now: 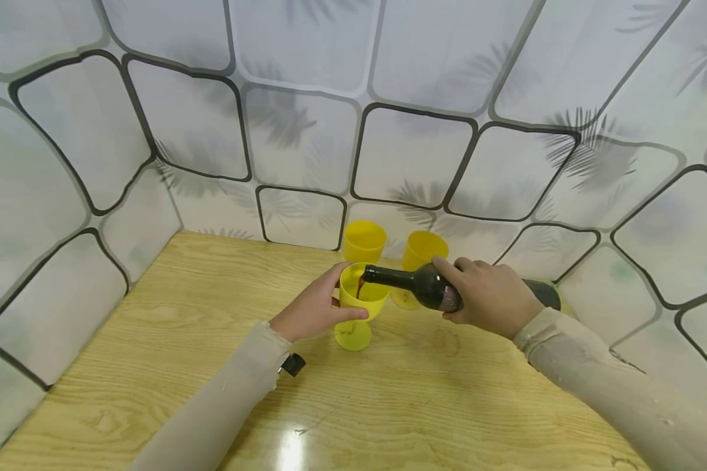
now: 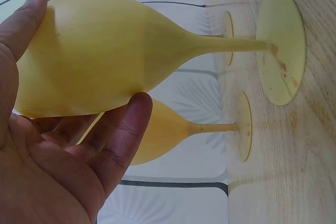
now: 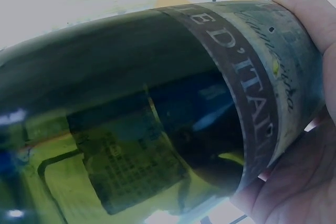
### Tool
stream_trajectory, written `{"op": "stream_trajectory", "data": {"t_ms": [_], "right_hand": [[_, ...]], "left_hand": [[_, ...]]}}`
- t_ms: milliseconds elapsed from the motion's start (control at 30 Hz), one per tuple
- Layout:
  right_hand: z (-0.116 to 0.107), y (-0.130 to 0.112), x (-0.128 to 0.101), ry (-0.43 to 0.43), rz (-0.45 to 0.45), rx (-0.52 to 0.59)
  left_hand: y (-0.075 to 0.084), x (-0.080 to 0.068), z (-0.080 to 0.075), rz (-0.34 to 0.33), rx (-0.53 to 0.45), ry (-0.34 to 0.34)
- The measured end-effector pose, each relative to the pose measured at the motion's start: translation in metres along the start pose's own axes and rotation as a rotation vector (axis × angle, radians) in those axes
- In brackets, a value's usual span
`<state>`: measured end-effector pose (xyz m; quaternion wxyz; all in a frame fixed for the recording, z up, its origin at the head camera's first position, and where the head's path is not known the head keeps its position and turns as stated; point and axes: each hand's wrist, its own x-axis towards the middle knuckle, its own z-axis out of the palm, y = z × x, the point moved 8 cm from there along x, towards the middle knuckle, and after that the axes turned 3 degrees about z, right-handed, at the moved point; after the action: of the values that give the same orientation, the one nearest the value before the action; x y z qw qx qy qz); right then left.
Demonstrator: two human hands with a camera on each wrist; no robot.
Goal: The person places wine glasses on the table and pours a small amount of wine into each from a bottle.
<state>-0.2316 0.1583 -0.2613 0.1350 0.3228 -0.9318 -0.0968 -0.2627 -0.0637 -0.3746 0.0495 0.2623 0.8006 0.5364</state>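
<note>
At center frame, I appear to be pouring: my right fingers (image 1: 452, 277) are wrapped around a dark bottle (image 1: 427, 288), its mouth over a yellow goblet (image 1: 372, 305), red liquid (image 1: 361, 288) showing below. My left fingers (image 2: 122, 141), only partly spread, clasp the goblet's bowl above the table (image 1: 212, 294). Next likely calls for a steady tilt, then righting the bottle.

Both hands bare: L hand (image 1: 318, 307), R hand (image 1: 486, 297). L sleeve (image 1: 212, 405) long, plain beige/off-wht, cuff slightly crinkled. Small blk squarish block (image 1: 293, 364) juts out by L cuff, type unclear. R sleeve (image 1: 613, 379), on side twd tabletop (image 1: 153, 340) R edge: same beige, long, cuff bunched w/ folds, few tiny pale flecks on fabric.
</note>
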Motion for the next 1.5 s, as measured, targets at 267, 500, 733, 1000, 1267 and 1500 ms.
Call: {"op": "stream_trajectory", "data": {"t_ms": [267,500,733,1000,1267,1500], "right_hand": [[0.0013,0.0011,-0.0012,-0.002,0.003,-0.003],[-0.0003,-0.0002,-0.0001,-0.004,0.001,0.0],[0.0008,-0.0006,0.0006,-0.008,0.0,-0.008],[0.0027,0.0008,0.0007,-0.017,0.004,-0.002],[0.0024,0.0016,0.0008,-0.02,0.008,0.003],[0.0019,0.0013,-0.0006,-0.028,0.01,0.012]], "left_hand": [[0.0031,0.0007,0.0003,0.019,-0.012,-0.003],[0.0038,0.0005,-0.0001,0.015,-0.01,-0.003],[0.0042,-0.0001,-0.0004,0.013,-0.014,-0.004],[0.0039,-0.0014,-0.0008,0.007,-0.003,-0.005],[0.0009,-0.0016,-0.001,-0.009,-0.01,0.0],[0.0016,-0.0007,-0.0006,-0.001,-0.006,-0.003]]}}
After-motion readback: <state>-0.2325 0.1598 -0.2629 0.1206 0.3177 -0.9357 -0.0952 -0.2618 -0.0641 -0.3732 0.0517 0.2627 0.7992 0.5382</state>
